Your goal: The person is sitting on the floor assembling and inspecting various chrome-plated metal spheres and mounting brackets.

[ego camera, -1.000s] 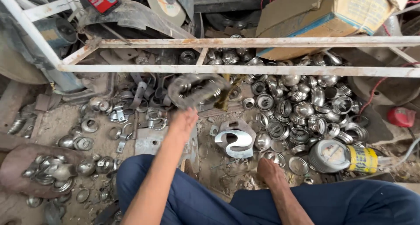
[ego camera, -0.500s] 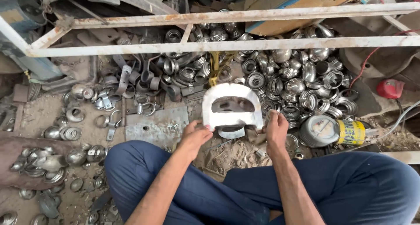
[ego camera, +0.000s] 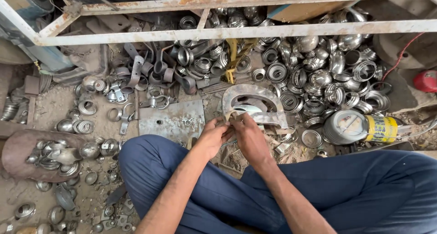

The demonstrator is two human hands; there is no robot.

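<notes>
landmark: the yellow-labelled can (ego camera: 359, 128), lying on its side on the dirt floor at the right, just above the blue trouser leg.
can shape: a short cylinder, its round grey metal end turned to the left.
can label: a yellow band (ego camera: 381, 129) is wrapped around the body at the right end of the can, with dark print and a small blue patch; it is scuffed and dusty.
cardboard box: a brown box (ego camera: 304, 10) with a blue strip on its edge is seen well above the can, to its upper left, partly hidden behind the rusty white frame bars.
signs and screens: none are seen.
</notes>
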